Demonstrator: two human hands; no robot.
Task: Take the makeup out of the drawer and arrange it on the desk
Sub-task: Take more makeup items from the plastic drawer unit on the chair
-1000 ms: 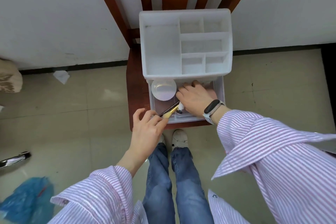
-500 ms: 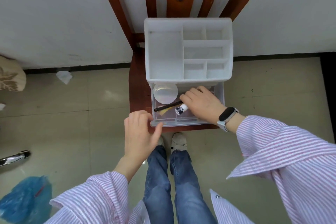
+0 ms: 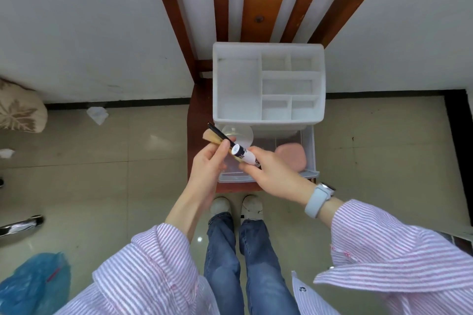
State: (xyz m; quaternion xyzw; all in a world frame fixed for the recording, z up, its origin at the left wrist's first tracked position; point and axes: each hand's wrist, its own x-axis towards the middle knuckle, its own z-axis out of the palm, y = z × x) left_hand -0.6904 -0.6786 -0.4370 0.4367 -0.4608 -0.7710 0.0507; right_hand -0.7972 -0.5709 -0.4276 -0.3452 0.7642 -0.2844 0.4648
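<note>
The left hand (image 3: 208, 161) pinches a brush (image 3: 216, 135) with a black stick. The right hand (image 3: 273, 174) is wrapped around a small white tube (image 3: 246, 157). Both are held just above the open drawer (image 3: 308, 158), where a pink sponge (image 3: 291, 157) and a round clear lid (image 3: 242, 134) lie.

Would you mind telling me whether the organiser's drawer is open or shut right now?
Open. The clear drawer is pulled out beneath the white organiser, exposing a pink sponge and a round compact inside.

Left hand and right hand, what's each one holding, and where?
Left hand pinches a brush mid-handle; right hand grips a small white tube by its lower end.
</note>
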